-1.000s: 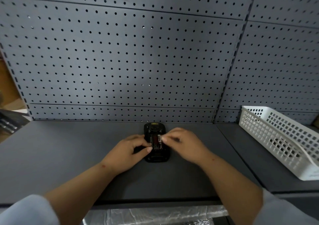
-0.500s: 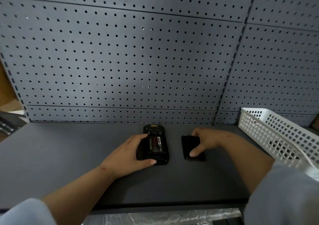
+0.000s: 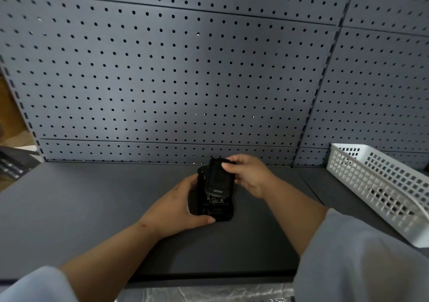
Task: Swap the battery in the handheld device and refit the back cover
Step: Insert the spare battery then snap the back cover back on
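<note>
While left hand [image 3: 178, 209] steadies device [image 3: 213, 206], cover [image 3: 217, 177] lies lengthwise above.

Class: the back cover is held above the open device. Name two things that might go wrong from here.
1. The right hand holds the back cover tilted over the device; pressed down crooked, it may not seat properly.
2. The left hand braces only one side, so the device could slide on the shelf.
</note>
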The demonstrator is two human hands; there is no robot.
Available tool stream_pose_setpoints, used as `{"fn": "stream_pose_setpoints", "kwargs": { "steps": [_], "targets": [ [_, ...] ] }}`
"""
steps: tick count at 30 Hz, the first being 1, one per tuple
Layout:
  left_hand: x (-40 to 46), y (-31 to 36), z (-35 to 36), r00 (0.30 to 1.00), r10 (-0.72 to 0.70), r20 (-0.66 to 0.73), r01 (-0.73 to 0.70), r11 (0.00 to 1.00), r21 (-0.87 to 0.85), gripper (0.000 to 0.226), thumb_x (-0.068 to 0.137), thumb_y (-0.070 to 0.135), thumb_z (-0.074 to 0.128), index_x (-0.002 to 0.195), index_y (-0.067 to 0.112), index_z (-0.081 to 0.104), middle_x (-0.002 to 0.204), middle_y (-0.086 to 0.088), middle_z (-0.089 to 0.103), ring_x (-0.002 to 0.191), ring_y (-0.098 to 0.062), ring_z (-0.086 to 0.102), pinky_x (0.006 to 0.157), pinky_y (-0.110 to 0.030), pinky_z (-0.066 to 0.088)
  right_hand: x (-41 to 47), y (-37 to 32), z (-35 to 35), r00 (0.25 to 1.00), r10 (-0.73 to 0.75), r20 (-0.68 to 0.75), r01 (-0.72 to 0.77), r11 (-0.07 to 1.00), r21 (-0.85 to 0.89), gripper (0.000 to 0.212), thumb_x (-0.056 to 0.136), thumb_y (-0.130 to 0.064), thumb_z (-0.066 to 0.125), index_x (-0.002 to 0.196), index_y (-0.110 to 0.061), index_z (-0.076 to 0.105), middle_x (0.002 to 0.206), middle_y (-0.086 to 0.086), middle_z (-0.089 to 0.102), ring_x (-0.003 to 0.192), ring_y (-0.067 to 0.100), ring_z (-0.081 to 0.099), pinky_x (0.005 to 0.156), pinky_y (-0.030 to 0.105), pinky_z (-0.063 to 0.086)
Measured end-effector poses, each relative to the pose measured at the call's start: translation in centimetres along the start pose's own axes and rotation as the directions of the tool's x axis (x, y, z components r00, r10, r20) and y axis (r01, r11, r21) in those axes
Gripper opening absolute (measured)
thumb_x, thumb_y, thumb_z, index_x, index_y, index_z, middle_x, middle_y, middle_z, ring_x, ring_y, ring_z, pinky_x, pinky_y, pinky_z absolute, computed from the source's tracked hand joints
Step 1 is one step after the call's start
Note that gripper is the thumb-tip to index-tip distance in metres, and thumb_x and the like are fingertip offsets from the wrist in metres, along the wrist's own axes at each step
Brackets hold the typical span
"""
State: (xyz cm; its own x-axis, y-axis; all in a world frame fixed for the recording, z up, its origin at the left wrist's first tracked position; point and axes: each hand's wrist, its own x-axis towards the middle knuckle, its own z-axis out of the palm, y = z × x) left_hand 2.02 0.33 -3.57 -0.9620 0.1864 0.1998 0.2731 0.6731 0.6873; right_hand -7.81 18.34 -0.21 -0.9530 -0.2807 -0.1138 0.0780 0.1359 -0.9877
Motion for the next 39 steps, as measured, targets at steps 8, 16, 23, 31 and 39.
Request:
{"fn": "stream_pose_setpoints", "kwargs": {
  "steps": [8,16,23,31,39],
  "targets": [
    [-0.1,-0.1,0.1,1.0,0.005,-0.023,-0.004,0.998,0.066,0.105,0.059,0.049,0.076,0.141,0.029,0.013,0.148,0.005,0.027,0.125,0.002,0.028,0.102,-0.016,0.023,0.1,-0.2,0.7,0.994,-0.042,0.099,0.06,0.981,-0.186,0.009,0.083,-0.012,0.065,0.089,-0.017,0.062,0.101,0.004,0.061,0.094,0.016,0.057,0.07,0.024,0.044],
    [-0.2,-0.1,0.2,0.998,0.047,-0.036,-0.043,0.992,0.116,0.1,0.06,0.052,0.073,0.14,0.03,0.017,0.148,0.004,0.024,0.132,-0.007,0.028,0.105,-0.019,0.023,-0.1,0.6,1.2,0.992,-0.026,0.126,0.058,0.963,-0.262,0.022,0.082,-0.012,0.067,0.103,-0.011,0.061,0.102,0.006,0.058,0.095,0.015,0.053,0.064,0.02,0.037],
    [-0.3,0.1,0.1,1.0,0.027,-0.011,-0.026,0.991,0.134,0.09,0.064,0.052,0.071,0.138,0.037,0.022,0.151,0.006,0.015,0.135,-0.009,0.024,0.105,-0.021,0.024,-0.3,1.2,1.0,0.995,-0.064,0.074,0.085,0.943,-0.322,0.032,0.08,-0.016,0.07,0.11,-0.008,0.063,0.107,0.006,0.058,0.106,0.019,0.053,0.098,0.035,0.042],
    [-0.2,0.0,0.2,0.999,-0.001,0.032,-0.004,0.989,0.15,0.085,0.065,0.055,0.068,0.136,0.039,0.024,0.15,0.001,0.026,0.137,-0.011,0.025,0.111,-0.031,0.029,-0.9,1.3,1.3,0.995,-0.069,0.069,0.091,0.917,-0.388,0.036,0.082,-0.019,0.068,0.115,-0.008,0.06,0.109,0.002,0.052,0.107,0.016,0.048,0.091,0.027,0.039],
    [-0.1,0.2,0.2,0.997,0.035,0.063,-0.046,0.983,0.177,0.07,0.072,0.046,0.068,0.133,0.037,0.036,0.152,0.001,0.022,0.137,-0.01,0.021,0.103,-0.017,0.019,-1.3,1.9,1.3,0.987,-0.157,0.045,0.157,0.839,-0.522,0.058,0.08,-0.026,0.069,0.131,-0.03,0.04,0.117,0.006,0.037,0.107,0.019,0.044,0.095,0.033,0.039]
  ]
}}
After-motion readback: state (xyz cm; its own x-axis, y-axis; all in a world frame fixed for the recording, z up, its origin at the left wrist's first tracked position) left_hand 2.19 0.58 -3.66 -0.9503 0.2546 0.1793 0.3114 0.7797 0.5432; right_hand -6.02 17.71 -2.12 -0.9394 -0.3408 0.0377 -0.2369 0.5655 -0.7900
